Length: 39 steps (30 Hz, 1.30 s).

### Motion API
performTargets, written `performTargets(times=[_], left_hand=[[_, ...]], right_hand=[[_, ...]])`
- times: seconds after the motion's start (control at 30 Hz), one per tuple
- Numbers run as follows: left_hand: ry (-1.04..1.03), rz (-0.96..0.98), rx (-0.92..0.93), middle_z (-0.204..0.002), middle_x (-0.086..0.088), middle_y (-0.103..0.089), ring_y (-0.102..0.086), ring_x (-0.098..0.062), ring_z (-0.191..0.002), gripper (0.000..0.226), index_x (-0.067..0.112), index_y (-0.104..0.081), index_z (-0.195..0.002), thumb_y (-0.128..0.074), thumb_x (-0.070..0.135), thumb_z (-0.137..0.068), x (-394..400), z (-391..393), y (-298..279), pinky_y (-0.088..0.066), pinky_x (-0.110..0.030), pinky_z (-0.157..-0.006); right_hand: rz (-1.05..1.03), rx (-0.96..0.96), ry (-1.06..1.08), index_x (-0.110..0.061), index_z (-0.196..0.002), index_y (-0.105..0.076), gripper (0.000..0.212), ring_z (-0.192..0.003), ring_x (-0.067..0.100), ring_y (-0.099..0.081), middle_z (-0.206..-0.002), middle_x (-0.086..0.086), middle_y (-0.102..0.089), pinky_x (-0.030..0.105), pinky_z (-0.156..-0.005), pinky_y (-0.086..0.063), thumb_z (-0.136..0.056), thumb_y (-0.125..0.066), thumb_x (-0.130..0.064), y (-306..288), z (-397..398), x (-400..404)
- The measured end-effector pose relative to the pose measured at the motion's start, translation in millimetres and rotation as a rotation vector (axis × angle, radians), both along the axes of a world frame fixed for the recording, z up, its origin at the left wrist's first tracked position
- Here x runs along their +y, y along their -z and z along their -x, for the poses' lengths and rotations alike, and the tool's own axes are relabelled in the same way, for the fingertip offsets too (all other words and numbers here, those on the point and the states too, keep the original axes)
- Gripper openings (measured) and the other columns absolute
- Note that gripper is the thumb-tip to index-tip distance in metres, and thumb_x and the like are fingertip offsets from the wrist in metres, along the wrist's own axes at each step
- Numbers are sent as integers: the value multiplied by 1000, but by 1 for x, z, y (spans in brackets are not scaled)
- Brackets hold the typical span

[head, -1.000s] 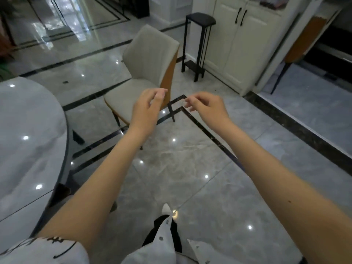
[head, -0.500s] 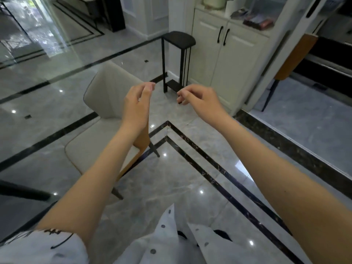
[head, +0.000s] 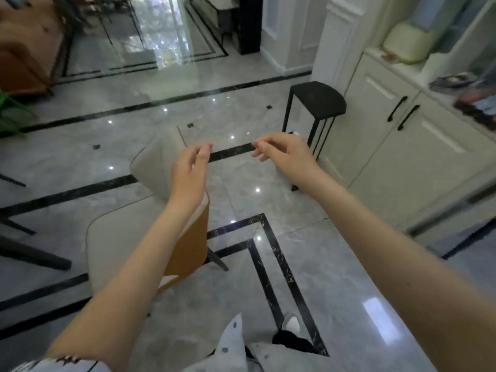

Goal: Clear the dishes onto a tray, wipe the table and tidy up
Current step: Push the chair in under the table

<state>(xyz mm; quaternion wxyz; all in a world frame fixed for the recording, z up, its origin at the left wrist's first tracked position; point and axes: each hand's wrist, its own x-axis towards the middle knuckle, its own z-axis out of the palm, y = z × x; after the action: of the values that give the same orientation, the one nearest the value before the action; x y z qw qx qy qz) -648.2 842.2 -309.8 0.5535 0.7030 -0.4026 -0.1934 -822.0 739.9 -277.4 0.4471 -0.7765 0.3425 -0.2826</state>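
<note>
No dishes, tray or readable writing show in this view. A cream chair with an orange back stands on the grey marble floor, under the left hand. Both the left hand and the right hand hover empty, fingers loosely curled, apart. A black stool stands just beside white cabinets.

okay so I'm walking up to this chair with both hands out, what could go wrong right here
1. The chair has splayed dark legs, one jutting toward your shoe; you might trip on it.
2. The floor is glossy; if it is slick, the chair could slide when you grab it.
3. The black stool stands just beyond your right hand, near the cabinet; a wide swing could knock it. Your left hand is empty too.
</note>
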Motion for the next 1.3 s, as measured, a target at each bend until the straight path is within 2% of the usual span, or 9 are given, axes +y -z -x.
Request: performTargets(times=[0.17,0.3,0.43,0.53,0.8,0.97,1.1,1.2,1.3], left_hand=[[-222,-63,28,-106,9,-61,-56,-4,-97,25,28,-61,-104,-40,39,-96,-43,-20,4,-41,-17,-80],[-432,-91,24,-98,20,-58,-53,14,-87,24,34,-60,-101,-40,44,-94,-57,-51,6,-38,-1,-69],[-633,-77,34,-100,15,-61,-55,5,-93,19,40,-60,-96,-42,43,-93,-68,-90,12,-39,-12,-74],[-754,-52,32,-100,16,-61,-57,0,-96,25,31,-62,-102,-42,41,-93,-77,-118,15,-41,-15,-78],[-1031,-141,-64,-110,8,-57,-51,3,-92,29,21,-60,-115,-42,33,-97,-95,-139,1,-36,-8,-74],[-1234,-224,-28,-114,8,-56,-51,-3,-96,29,20,-59,-119,-44,32,-98,-107,-125,9,-37,-12,-77],[-1436,-263,-5,-110,7,-56,-52,-4,-95,23,26,-60,-112,-46,34,-96,-136,-100,26,-37,-13,-76],[-1564,-314,72,-107,9,-55,-52,4,-88,18,31,-60,-106,-48,38,-94,-169,-73,48,-37,-9,-70],[-1613,-395,155,-113,5,-59,-56,-8,-98,24,26,-63,-110,-52,37,-92,-209,-47,76,-44,-24,-84]], right_hand=[[-1,18,-231,-31,-82,-65,16,-87,11,-65,-95,-4,-69,32,-88,-52,-93,-54,-25,-8,-54,-84],[14,63,-440,-32,-89,-64,11,-87,4,-63,-92,-12,-66,26,-83,-51,-92,-55,-26,3,-116,-122],[71,104,-619,-32,-96,-65,11,-88,2,-61,-90,-14,-65,19,-77,-46,-91,-56,-28,17,-185,-150],[108,135,-732,-34,-94,-65,9,-85,1,-59,-90,-14,-65,18,-75,-43,-89,-58,-29,22,-235,-170],[236,131,-1066,-28,-100,-67,14,-78,-14,-55,-88,-20,-62,-5,-65,-36,-90,-58,-29,23,-330,-195],[217,154,-1335,-25,-102,-68,17,-89,0,-61,-97,-12,-67,15,-78,-47,-90,-58,-30,39,-368,-201],[266,153,-1559,-29,-100,-67,14,-83,-8,-55,-99,-13,-65,8,-69,-38,-91,-56,-31,52,-383,-219],[319,214,-1700,-23,-108,-67,20,-90,2,-55,-104,-9,-64,13,-73,-37,-92,-54,-27,66,-384,-246],[355,244,-1776,-19,-113,-65,24,-97,6,-55,-108,-8,-63,15,-79,-37,-92,-55,-25,82,-380,-277]])
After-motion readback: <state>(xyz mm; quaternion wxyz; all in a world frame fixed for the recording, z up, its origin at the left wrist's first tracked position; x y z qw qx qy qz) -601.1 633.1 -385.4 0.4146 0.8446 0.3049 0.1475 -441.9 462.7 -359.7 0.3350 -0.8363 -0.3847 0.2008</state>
